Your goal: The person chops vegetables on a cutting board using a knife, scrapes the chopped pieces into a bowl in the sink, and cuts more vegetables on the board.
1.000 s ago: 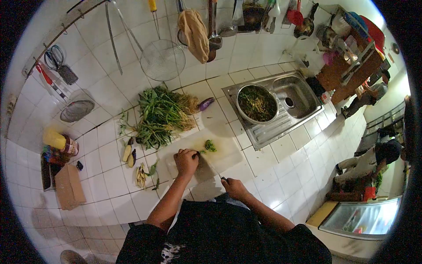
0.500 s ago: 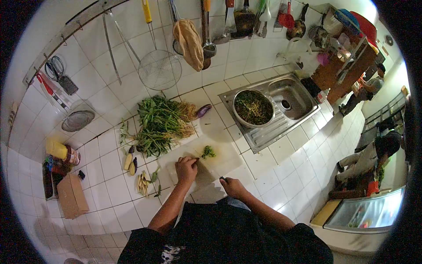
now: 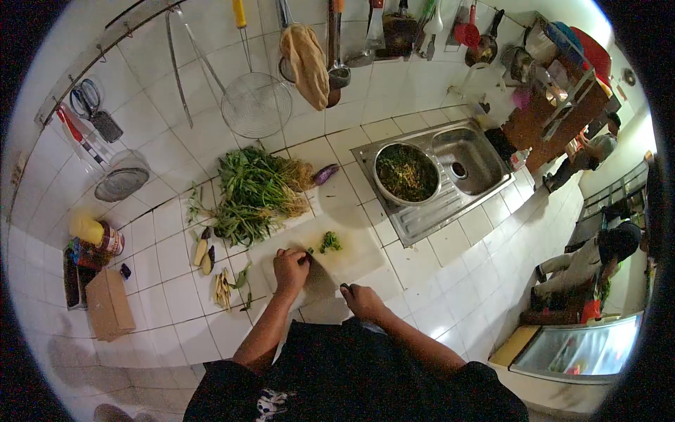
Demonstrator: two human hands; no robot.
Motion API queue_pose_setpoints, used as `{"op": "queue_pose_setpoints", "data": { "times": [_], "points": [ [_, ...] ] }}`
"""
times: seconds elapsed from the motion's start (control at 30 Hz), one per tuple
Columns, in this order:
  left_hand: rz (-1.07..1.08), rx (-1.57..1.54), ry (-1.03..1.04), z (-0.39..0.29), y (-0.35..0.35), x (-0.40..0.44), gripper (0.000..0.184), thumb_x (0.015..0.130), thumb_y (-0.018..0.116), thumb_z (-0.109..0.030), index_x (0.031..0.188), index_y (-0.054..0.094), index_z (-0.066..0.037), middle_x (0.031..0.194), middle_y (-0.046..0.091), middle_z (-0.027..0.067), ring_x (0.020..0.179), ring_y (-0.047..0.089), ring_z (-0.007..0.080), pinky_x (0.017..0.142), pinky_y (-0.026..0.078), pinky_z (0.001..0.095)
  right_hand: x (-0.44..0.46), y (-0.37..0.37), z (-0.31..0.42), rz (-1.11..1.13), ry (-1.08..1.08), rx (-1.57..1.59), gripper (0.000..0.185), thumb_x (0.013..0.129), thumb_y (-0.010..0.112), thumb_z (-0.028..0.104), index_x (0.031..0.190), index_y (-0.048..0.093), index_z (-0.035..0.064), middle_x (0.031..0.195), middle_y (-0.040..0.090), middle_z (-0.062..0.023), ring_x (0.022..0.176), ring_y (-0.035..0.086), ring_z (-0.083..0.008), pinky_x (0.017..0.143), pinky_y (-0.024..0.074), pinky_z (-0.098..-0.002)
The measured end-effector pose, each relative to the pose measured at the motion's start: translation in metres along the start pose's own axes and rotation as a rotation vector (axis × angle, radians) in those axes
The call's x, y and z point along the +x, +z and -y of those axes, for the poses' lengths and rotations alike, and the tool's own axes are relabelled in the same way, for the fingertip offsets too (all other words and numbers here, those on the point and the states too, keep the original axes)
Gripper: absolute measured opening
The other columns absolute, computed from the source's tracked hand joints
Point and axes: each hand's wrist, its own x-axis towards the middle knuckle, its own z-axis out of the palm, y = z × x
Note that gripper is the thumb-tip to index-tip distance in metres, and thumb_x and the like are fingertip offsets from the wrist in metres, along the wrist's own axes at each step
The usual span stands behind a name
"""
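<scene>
White tiles cover the wall and the counter, and from the head view I look down on a pale cutting board near the middle of the frame. On it, just right of the left hand, lies a little heap of chopped greens. I'd expect those bits to be feather-light, soft and damp, apt to cling to skin and bruise if squeezed; best scooped from beneath or gathered with cupped fingers. The left hand is bunched, its fingertips pinching a small green piece that is mostly hidden. The right hand is closed round the dark handle of a knife, whose blade slants towards those fingertips and is hard to make out; it should feel stiff and fairly light, safe only by the handle.

Upper left of the board sits the leafy bunch, which would be limp and loose, a bit springy, best gripped around the gathered stems, as the leaves would tear. For looks, the heap is bright green and finely cut, the bunch deeper green with long narrow leaves and tangled, straw-brown roots on its right, beside a glossy purple eggplant.
</scene>
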Motion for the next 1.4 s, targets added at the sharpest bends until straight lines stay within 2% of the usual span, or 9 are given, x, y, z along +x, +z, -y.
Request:
{"op": "queue_pose_setpoints", "data": {
  "times": [0.23,0.47,0.53,0.87,0.97,1.03,1.17,1.23,1.4],
  "points": [
    [0.051,-0.032,0.018,0.011,0.014,-0.007,0.026,0.067,0.072,-0.004,0.093,0.073,-0.004,0.093,0.068,0.0129,0.092,0.059,0.0336,0.08,0.048,0.0457,0.005,-0.012,-0.007,0.017,0.027,0.135,0.055,0.1,0.042,0.045,0.093,0.062,-0.0062,0.082,0.063,-0.0315,0.085,0.061,-0.0485,0.075,0.0465,-0.0542],
    [-0.007,-0.107,-0.107,-0.002,0.017,0.01,0.021,0.067,0.072,-0.006,0.088,0.073,-0.004,0.089,0.068,0.0147,0.09,0.061,0.033,0.079,0.049,0.0459,-0.013,-0.019,-0.013,-0.049,0.012,0.166,0.056,0.1,0.043,0.046,0.092,0.062,-0.0065,0.082,0.062,-0.0329,0.083,0.06,-0.05,0.074,0.0466,-0.0528],
    [0.007,-0.034,-0.097,0.002,0.014,0.01,0.019,0.067,0.073,-0.008,0.086,0.073,-0.004,0.086,0.069,0.0143,0.088,0.061,0.0334,0.08,0.05,0.0443,-0.013,-0.018,-0.011,-0.018,-0.007,0.12,0.057,0.099,0.041,0.047,0.087,0.062,-0.0047,0.079,0.063,-0.0321,0.081,0.06,-0.0519,0.075,0.0474,-0.0577],
    [-0.019,-0.01,-0.038,0.003,0.015,0.003,0.019,0.067,0.073,-0.01,0.085,0.073,-0.003,0.085,0.069,0.0128,0.084,0.061,0.0319,0.078,0.051,0.043,0.01,-0.008,-0.001,-0.014,-0.017,-0.013,0.056,0.101,0.037,0.045,0.092,0.061,-0.0053,0.081,0.064,-0.031,0.079,0.062,-0.0502,0.073,0.0476,-0.0582],
    [-0.023,-0.031,-0.054,0.004,0.014,0.006,0.018,0.068,0.075,-0.012,0.083,0.072,-0.004,0.083,0.069,0.0124,0.083,0.061,0.0318,0.077,0.05,0.043,0.012,-0.012,-0.005,0.009,-0.053,0.06,0.056,0.101,0.037,0.044,0.09,0.061,-0.0048,0.081,0.064,-0.0304,0.08,0.062,-0.0494,0.072,0.0478,-0.0571],
    [-0.123,-0.107,-0.108,-0.004,0.012,0.009,0.017,0.07,0.075,-0.013,0.084,0.072,-0.005,0.082,0.068,0.0121,0.082,0.061,0.0315,0.075,0.05,0.0437,0.005,-0.014,-0.008,-0.021,-0.014,0.166,0.054,0.1,0.043,0.045,0.088,0.06,-0.0058,0.078,0.061,-0.0314,0.081,0.06,-0.0501,0.073,0.0465,-0.0534],
    [-0.079,-0.149,-0.16,-0.009,0.012,0.026,0.016,0.073,0.076,-0.014,0.087,0.072,-0.007,0.082,0.068,0.011,0.081,0.061,0.0314,0.074,0.049,0.0437,-0.005,-0.017,-0.018,-0.045,-0.026,0.157,0.055,0.099,0.045,0.045,0.087,0.059,-0.0066,0.078,0.061,-0.0312,0.08,0.06,-0.0492,0.071,0.0456,-0.0518],
    [-0.091,-0.049,-0.022,-0.008,0.016,0.034,0.015,0.075,0.076,-0.015,0.087,0.072,-0.008,0.082,0.068,0.0095,0.08,0.06,0.0304,0.072,0.049,0.0435,-0.01,-0.023,-0.016,-0.039,0.061,0.181,0.055,0.099,0.043,0.048,0.09,0.06,-0.0031,0.079,0.061,-0.0313,0.08,0.06,-0.0495,0.069,0.0466,-0.0529],
    [-0.092,-0.067,-0.033,-0.004,0.026,0.034,0.014,0.078,0.074,-0.021,0.086,0.073,-0.009,0.082,0.067,0.0075,0.083,0.059,0.029,0.074,0.046,0.0433,-0.014,-0.03,-0.014,-0.052,0.078,0.228,0.053,0.099,0.045,0.047,0.089,0.06,-0.0031,0.077,0.061,-0.0303,0.077,0.06,-0.0495,0.066,0.0458,-0.0507]
  ]
}}
